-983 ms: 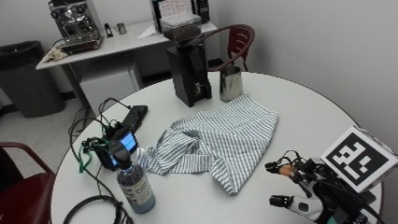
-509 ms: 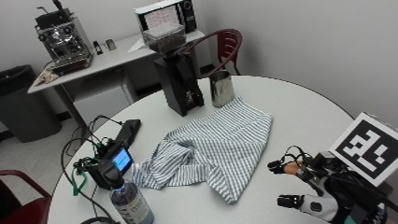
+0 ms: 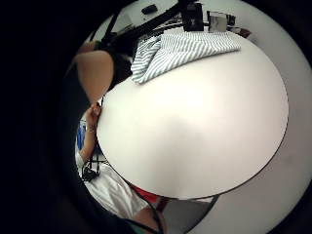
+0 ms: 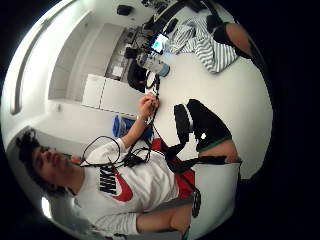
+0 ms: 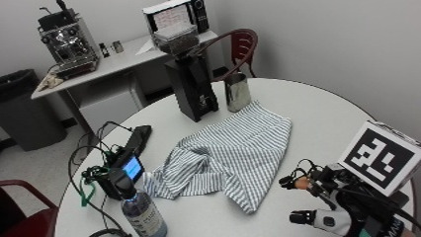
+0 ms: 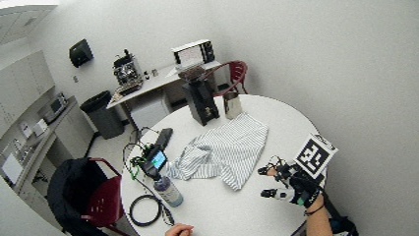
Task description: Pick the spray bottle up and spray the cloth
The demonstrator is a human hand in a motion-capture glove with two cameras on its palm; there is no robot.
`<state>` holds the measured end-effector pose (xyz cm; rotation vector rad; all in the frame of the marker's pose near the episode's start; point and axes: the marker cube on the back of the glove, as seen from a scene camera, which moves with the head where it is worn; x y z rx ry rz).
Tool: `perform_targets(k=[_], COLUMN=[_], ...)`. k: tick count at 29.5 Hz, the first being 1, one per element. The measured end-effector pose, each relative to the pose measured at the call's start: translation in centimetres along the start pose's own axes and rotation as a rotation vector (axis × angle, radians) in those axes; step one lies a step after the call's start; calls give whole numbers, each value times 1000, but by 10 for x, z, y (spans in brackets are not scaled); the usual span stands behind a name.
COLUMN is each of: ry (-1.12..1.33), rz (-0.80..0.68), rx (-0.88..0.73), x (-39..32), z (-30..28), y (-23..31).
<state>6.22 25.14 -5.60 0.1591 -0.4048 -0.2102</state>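
Note:
A clear spray bottle (image 5: pixel 141 213) with a black trigger head stands near the front left edge of the round white table (image 5: pixel 315 113). A striped cloth (image 5: pixel 227 150) lies crumpled in the middle, right of the bottle. My gloved right hand (image 5: pixel 329 210) hovers over the table's right front edge, well apart from the cloth and far from the bottle, holding nothing. The thumb side palm view shows the bottle (image 4: pixel 152 62) and cloth (image 4: pixel 200 35) far off. In the little finger side palm view, bare table lies under the palm and the cloth (image 3: pixel 180 48) beyond it.
A black grinder (image 5: pixel 190 89) and a metal pitcher (image 5: pixel 238 93) stand behind the cloth. A small device with a lit screen (image 5: pixel 131 169), cables and a black box (image 5: pixel 136 140) crowd the bottle. The person's bare hand (image 6: pixel 177 229) rests at the table's front edge.
The outside camera has shifted, so the whole picture moved. My right hand stays at the table's right front edge. Bottle and cloth lie as before.

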Motion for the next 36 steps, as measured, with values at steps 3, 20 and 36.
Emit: perform_targets(k=[3, 20, 36], ry=[3, 61, 32], rz=[0, 91, 91], rx=[-13, 84, 82], x=[-1, 24, 36], z=[3, -11, -3], y=[0, 40, 27])
